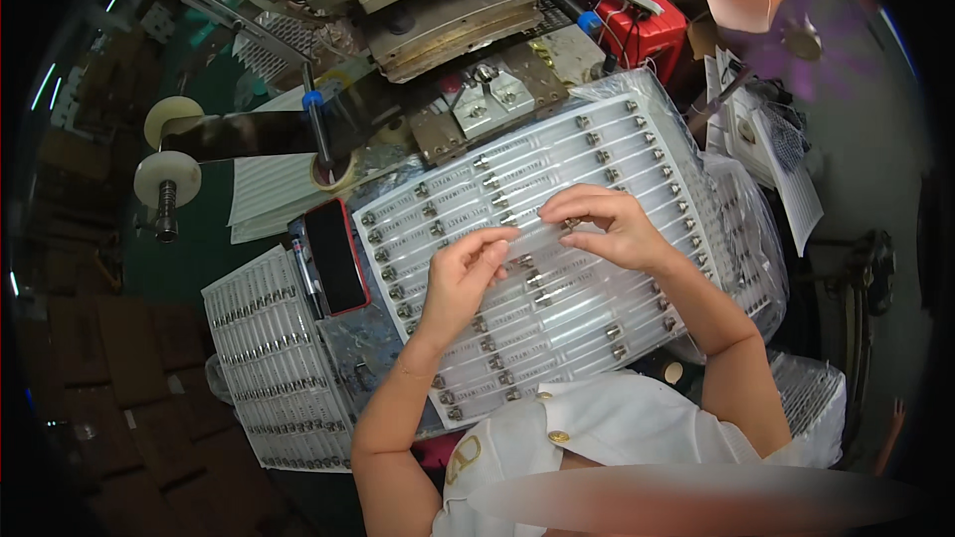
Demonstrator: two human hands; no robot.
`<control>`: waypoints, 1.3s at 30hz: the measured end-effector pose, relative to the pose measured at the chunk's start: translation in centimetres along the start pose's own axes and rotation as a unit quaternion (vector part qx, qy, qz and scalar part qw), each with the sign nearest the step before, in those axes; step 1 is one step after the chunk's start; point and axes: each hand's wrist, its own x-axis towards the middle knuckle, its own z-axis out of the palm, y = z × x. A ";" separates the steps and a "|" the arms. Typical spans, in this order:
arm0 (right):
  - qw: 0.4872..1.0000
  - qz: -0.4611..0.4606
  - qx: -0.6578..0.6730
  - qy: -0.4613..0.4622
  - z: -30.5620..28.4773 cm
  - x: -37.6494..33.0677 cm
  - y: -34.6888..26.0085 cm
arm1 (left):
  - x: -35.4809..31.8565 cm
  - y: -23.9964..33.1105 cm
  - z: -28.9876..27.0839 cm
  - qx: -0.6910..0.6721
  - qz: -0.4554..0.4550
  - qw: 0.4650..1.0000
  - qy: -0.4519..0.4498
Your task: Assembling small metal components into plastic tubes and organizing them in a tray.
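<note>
Now both hands pinch at clear tubes on the top tray.
The clear tube lies between them, long axis running left-right; left hand grips its left end, right hand its metal-capped end, atop the tube tray on the surface.

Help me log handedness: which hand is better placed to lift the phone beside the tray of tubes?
Probably the left hand: it rests on the tray nearest the phone, while the right hand sits farther away across the tubes.

Cluttered workbench (dark green top), metal press machine behind, red box beside it.
</note>
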 end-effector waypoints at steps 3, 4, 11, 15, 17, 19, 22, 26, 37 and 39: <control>0.999 0.045 -0.005 0.008 -1.5 1.8 -0.3 | 3.2 1.2 -1.1 0.035 0.078 0.996 0.026; 0.999 0.042 -0.009 0.009 -2.4 2.2 -0.2 | 4.5 2.1 -1.0 0.080 0.137 0.986 0.043; 0.970 0.015 -0.103 0.218 -5.4 8.2 1.2 | 16.5 4.5 -4.4 0.571 0.434 0.662 0.217; 0.931 -0.091 -0.255 0.243 -3.9 10.9 2.1 | 11.4 5.4 -1.1 0.501 0.479 0.699 0.174; 0.891 -0.168 -0.365 0.212 -2.5 12.0 2.9 | 7.0 3.1 -0.7 0.475 0.480 0.723 0.144; 0.888 -0.157 -0.386 0.192 -0.8 13.1 3.9 | 2.7 0.0 -0.9 0.458 0.420 0.774 0.121; 0.879 -0.145 -0.421 0.173 -0.1 14.3 4.7 | -1.5 -3.0 -0.9 0.415 0.396 0.808 0.135; 0.908 -0.034 -0.377 0.180 -0.3 15.4 5.3 | -5.0 -3.9 -0.9 0.320 0.288 0.877 0.214; 0.941 0.053 -0.312 0.122 -1.0 16.2 5.4 | -5.9 -4.2 -1.7 0.253 0.230 0.899 0.275; 0.939 0.042 -0.320 0.121 -1.1 16.2 5.6 | -5.9 -4.1 -1.7 0.254 0.229 0.900 0.272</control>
